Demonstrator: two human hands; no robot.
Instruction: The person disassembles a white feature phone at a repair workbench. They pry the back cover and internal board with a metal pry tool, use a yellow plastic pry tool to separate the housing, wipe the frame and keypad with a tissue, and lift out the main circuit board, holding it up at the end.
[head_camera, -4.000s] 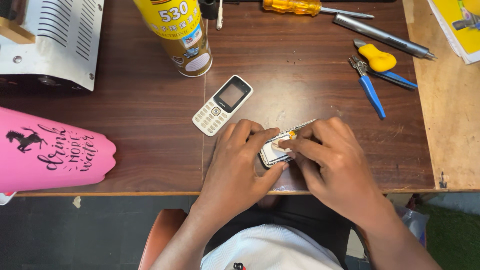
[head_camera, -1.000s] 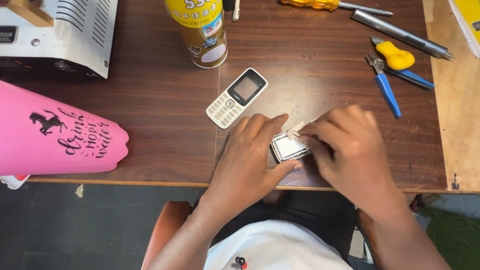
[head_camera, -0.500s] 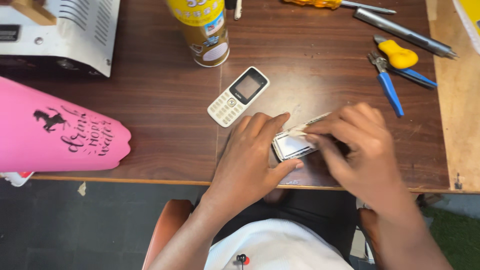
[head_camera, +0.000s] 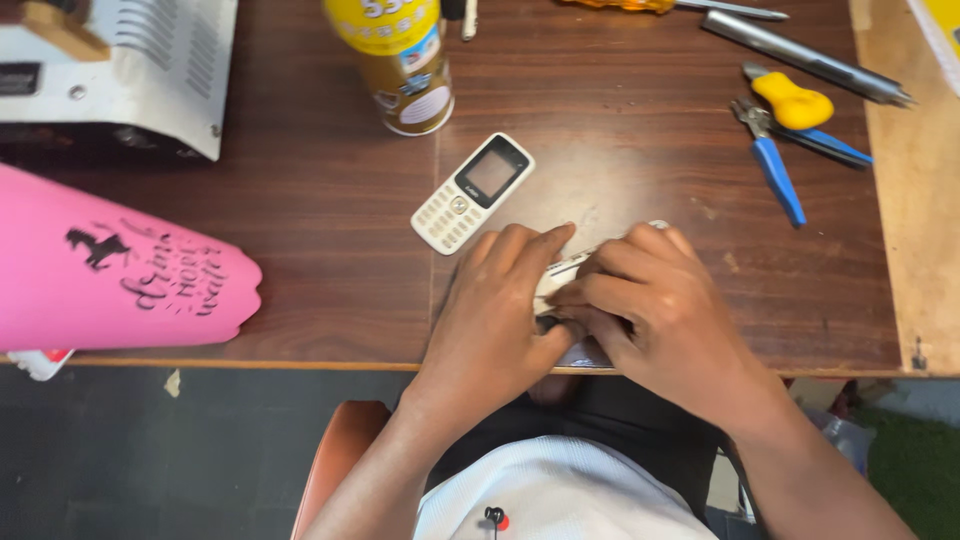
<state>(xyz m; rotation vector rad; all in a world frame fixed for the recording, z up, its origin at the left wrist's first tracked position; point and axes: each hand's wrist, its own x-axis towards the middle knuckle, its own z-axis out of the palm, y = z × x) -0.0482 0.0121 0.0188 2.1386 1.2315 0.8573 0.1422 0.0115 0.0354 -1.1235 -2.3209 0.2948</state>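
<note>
Hands meet at the near edge of the table (head_camera: 640, 120), a dark wood-grain top. The left hand (head_camera: 495, 300) lies curled over a small flat part (head_camera: 562, 272), pale and shiny, pinning it against the wood, apparently to keep it from sliding. The right hand (head_camera: 655, 310) closes on the same part from the other side, fingers bunched tight; whether it also grips a thin tool I cannot tell, since the knuckles hide it. Just beyond the fingers lies a white keypad phone (head_camera: 472, 193), face up and tilted, apart from both hands. Further off stand a yellow can (head_camera: 395, 60), blue-handled pliers (head_camera: 770, 165) and a grey metal rod (head_camera: 800, 58), all within reach. A smooth pink bottle (head_camera: 110, 270) lies at the left.
</note>
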